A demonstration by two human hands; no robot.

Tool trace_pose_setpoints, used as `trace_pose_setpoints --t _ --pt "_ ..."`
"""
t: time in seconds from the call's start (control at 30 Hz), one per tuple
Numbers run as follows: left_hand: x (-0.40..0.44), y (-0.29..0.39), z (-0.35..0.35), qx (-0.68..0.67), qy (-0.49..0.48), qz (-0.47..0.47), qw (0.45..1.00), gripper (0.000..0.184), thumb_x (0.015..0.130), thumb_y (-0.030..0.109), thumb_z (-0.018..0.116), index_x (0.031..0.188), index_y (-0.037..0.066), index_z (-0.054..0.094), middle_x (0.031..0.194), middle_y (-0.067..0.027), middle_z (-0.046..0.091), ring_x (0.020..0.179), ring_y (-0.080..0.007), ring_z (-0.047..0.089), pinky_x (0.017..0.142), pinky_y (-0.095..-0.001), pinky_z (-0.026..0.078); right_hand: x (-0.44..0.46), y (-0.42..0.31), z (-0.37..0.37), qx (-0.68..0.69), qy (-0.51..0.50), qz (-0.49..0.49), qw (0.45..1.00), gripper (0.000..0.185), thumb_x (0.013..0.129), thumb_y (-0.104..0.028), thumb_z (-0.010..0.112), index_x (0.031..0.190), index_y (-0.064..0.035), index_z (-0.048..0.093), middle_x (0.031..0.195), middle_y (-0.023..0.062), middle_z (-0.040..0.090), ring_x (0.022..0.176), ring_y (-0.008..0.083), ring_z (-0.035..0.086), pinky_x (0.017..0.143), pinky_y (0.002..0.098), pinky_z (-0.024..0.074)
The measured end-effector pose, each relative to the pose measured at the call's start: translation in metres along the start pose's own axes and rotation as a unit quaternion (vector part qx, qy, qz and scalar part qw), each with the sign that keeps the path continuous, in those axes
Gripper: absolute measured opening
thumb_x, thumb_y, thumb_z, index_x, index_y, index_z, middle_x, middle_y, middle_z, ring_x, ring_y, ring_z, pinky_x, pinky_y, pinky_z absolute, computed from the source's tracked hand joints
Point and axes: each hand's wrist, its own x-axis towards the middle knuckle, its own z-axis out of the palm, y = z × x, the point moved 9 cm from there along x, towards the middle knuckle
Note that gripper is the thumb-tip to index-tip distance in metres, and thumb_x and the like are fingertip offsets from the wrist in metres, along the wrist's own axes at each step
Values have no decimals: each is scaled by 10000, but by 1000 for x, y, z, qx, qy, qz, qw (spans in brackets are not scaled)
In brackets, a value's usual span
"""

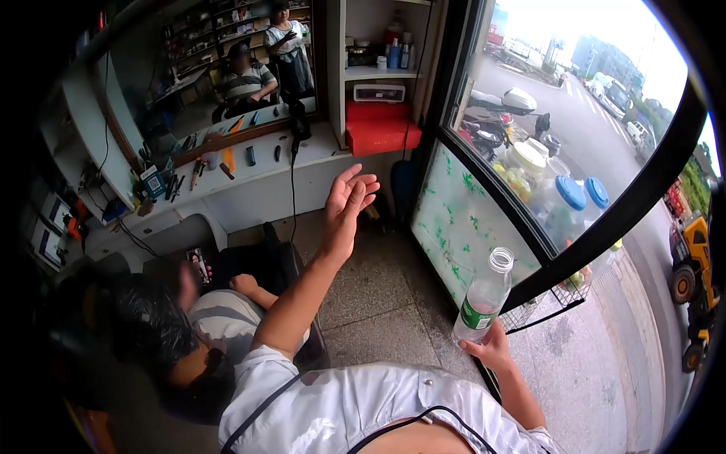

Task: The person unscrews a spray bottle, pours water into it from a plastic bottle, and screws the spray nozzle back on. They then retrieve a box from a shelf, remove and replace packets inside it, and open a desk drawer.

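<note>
My right hand [490, 349] grips a clear plastic bottle [482, 301] near its base. The bottle has a green and white label, stands nearly upright with a slight tilt, and its mouth is uncapped. My left hand [352, 203] is raised in front of me, fingers loosely apart, with nothing in it. Beyond it, at the height of the counter, is a red box [383, 130]. To my left sits a person with black plastic [151, 321] over the head and a phone [199, 265] near one hand.
A white counter [261, 168] under a large mirror [200, 72] carries combs, scissors and other small tools. Shelves [380, 73] hold bottles. At right is a glass door [575, 136] with a dark frame. Outside stand blue-lidded jars [569, 195], a motorcycle [488, 129] and a yellow loader [692, 265].
</note>
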Motion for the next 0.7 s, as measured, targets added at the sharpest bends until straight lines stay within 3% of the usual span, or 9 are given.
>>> trace_pose_setpoints --t 0.2,0.23,0.33,0.4,0.47,0.53,0.63,0.67,0.7 --pt "178 28 -82 171 143 143 964 394 926 288 484 1223 38 418 1102 -85 540 1001 -149 532 878 -284 410 164 10 -69 15 -18 -8 1000 801 627 -142 815 1264 -28 343 1154 60 511 1080 161 486 943 321 368" --pt "263 80 -59 151 147 258 943 384 925 280 486 1216 37 426 1109 -85 538 997 -149 532 874 -278 410 253 -53 -111 -47 -32 -97 994 800 626 -136 815 1264 -28 344 1151 58 512 1073 159 492 938 319 374" --pt "317 88 -72 264 162 283 908 362 919 247 503 1197 23 443 1116 -91 540 994 -158 532 873 -270 413 284 -19 -107 -39 -64 -99 992 780 624 -124 814 1250 -24 360 1140 57 518 1054 154 506 922 312 390" --pt "370 121 -59 401 158 349 832 381 909 245 524 1198 11 442 1106 -103 545 1004 -176 533 876 -282 424 333 -15 -117 -16 -70 -98 993 764 620 -118 815 1237 -26 373 1136 61 519 1057 159 505 922 316 390" --pt "423 158 -58 510 162 420 733 439 869 294 576 1180 5 463 1053 -152 581 961 -220 576 776 -319 481 390 -14 -128 20 -70 -98 993 740 616 -114 817 1216 -29 392 1129 62 522 1049 165 512 914 319 398" --pt "473 195 -63 601 184 452 633 495 851 390 570 1171 23 486 1074 -152 587 955 -258 585 795 -353 472 440 -24 -127 32 -75 -104 991 728 617 -113 817 1206 -30 398 1123 61 525 1050 170 512 905 322 405" --pt "519 246 -65 660 221 496 520 470 829 358 615 1157 38 508 1040 -121 600 957 -203 583 798 -319 475 499 -30 -116 40 -96 -94 990 723 619 -119 818 1201 -28 398 1118 62 526 1038 170 519 898 323 412" --pt "523 263 -61 628 302 418 582 357 870 281 554 1156 69 524 998 -135 621 899 -262 601 759 -373 483 517 -26 -110 29 -107 -92 990 726 620 -113 816 1204 -26 393 1115 64 528 1033 171 522 896 325 415" --pt "540 276 -68 628 321 415 574 349 880 290 540 1139 58 523 972 -112 629 884 -249 606 712 -383 479 537 -22 -104 19 -117 -91 989 729 621 -106 814 1208 -24 388 1112 65 529 1028 173 526 894 327 419"
